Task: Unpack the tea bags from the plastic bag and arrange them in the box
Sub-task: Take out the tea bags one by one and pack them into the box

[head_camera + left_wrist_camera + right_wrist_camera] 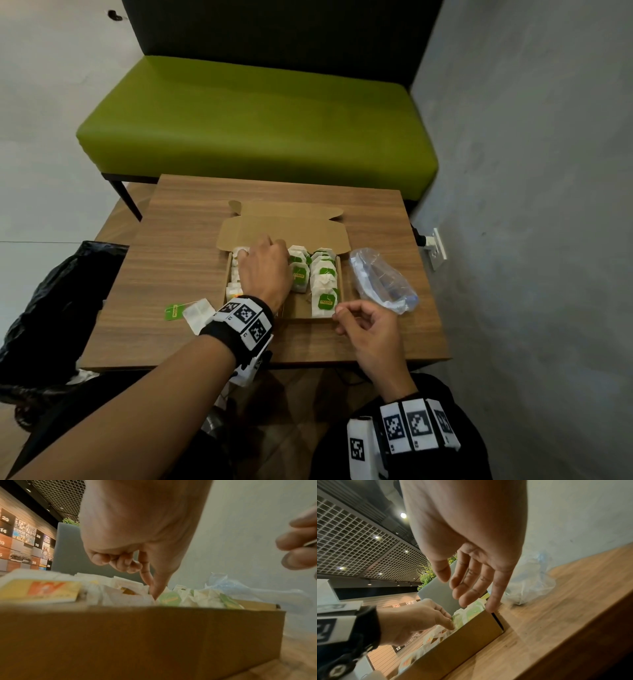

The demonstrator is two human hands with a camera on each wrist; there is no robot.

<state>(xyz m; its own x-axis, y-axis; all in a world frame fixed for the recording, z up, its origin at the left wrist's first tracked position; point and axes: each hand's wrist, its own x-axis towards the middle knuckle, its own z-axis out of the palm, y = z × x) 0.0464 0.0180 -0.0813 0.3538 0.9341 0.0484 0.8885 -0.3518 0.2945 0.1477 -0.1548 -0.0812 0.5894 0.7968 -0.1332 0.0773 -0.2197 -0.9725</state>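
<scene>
An open cardboard box (337,274) (137,635) (467,635) sits mid-table, filled with rows of white tea bags (323,291) carrying green tags. My left hand (265,267) (153,596) (412,622) reaches into the left-middle rows; thumb and index tips meet on a white tea bag (130,597), the other fingers curled. My right hand (363,325) (471,588) hovers at the box's front right corner, fingers relaxed and holding nothing, the little finger touching the corner. A crumpled clear plastic bag (383,277) (530,577) lies right of the box. One loose tea bag (197,313) lies left of the box.
The box lid (284,229) stands open towards the back. A green bench (257,120) is behind the wooden table (171,246). A black rubbish bag (51,301) sits at the left; a grey wall with a socket (436,248) runs along the right.
</scene>
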